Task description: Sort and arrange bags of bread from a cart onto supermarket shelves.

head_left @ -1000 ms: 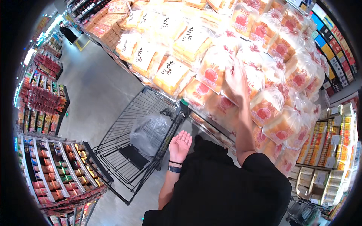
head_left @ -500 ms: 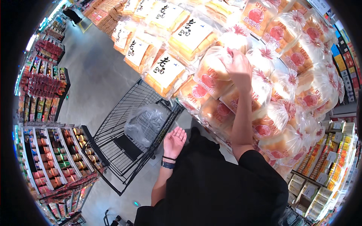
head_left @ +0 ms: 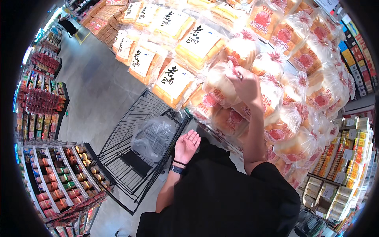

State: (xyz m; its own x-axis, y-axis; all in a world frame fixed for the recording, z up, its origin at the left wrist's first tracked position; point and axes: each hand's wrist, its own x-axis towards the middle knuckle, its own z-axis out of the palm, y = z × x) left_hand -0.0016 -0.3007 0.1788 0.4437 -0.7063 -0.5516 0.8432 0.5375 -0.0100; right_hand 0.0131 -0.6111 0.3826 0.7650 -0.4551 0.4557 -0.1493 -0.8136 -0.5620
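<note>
One bread, at one o'clock from the left hand, has shifted nearer on my feed; the right hand pinches its bag neck, fingers closed, so I judge its weight partly taken. Left palm is open, empty, with cart at nine o'clock.

Black top, plain, loose-cut; right sleeve short, wide at the hem, forearm bare below it. Left wrist carries two bands: thin black cord nearer the left hand; wider dark-blue strap behind, watch-like, dial indistinct; right hand bare.
</note>
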